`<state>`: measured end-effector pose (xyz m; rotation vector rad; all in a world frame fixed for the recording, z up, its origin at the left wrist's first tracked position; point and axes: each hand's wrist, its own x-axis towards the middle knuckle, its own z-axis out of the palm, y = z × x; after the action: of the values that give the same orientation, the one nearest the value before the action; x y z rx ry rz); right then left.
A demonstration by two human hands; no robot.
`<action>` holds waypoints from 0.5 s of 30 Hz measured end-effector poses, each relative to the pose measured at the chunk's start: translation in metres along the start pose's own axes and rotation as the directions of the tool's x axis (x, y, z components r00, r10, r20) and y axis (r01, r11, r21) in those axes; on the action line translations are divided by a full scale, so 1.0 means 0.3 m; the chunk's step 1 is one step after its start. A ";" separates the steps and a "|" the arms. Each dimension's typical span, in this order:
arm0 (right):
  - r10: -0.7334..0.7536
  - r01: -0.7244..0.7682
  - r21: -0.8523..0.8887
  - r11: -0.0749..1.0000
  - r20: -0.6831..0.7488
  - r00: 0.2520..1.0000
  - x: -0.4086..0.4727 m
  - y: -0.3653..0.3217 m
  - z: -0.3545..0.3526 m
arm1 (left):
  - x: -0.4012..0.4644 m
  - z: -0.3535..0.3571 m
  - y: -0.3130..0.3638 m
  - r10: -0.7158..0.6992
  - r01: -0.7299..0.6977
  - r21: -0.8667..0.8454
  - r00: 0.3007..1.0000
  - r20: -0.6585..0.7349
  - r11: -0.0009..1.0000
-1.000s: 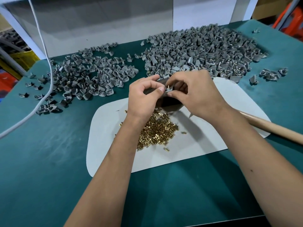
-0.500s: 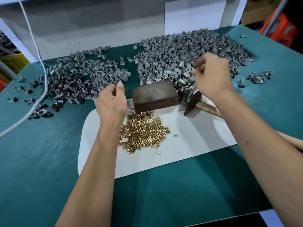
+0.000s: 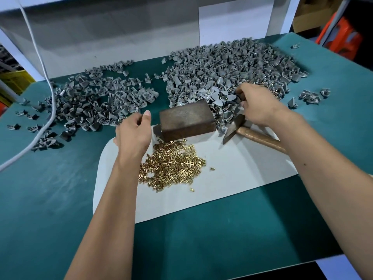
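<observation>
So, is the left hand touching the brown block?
Apart. The head view shows a strip of green table and white mat between the left hand and the brown block, on its left side.

The gray pieces (image 3: 222, 73) are small plastic bits, curved like little shells. They lie jumbled in two heaps at the back of the green tabletop (image 3: 60, 199). The big heap (image 3: 232, 63) is on the right, piled thick. The smaller heap (image 3: 96, 106) is on the left, spread out flat. My right hand (image 3: 260, 107) curls its fingers (image 3: 241, 91) round pieces at the big heap's near edge.
</observation>
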<state>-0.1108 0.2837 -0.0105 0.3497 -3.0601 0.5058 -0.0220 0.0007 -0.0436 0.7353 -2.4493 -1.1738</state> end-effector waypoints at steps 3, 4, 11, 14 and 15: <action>0.011 -0.011 0.018 1.000 -0.005 1.000 0.002 0.002 -0.002 | 0.003 -0.003 -0.007 0.008 -0.007 -0.014 1.000 0.014 1.000; 0.019 -0.019 0.028 0.999 -0.004 1.000 -0.002 0.003 0.000 | 0.004 -0.004 -0.007 0.008 -0.007 -0.016 1.000 0.023 1.000; -0.039 0.043 -0.027 0.999 0.144 0.989 -0.029 0.005 -0.040 | 0.008 -0.005 -0.005 -0.005 0.003 0.029 0.998 0.065 1.000; -0.058 0.065 -0.014 0.998 0.296 0.954 -0.031 -0.036 -0.099 | 0.010 -0.005 -0.004 -0.011 0.010 0.021 0.998 0.054 1.000; -0.055 0.075 -0.047 0.996 0.333 0.941 -0.026 -0.054 -0.110 | 0.011 -0.005 -0.005 -0.015 0.014 0.019 0.998 0.055 1.000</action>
<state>-0.1002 0.2812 0.0254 0.5892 -3.3614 0.3877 -0.0235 -0.0029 -0.0436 0.7363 -2.5066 -1.1934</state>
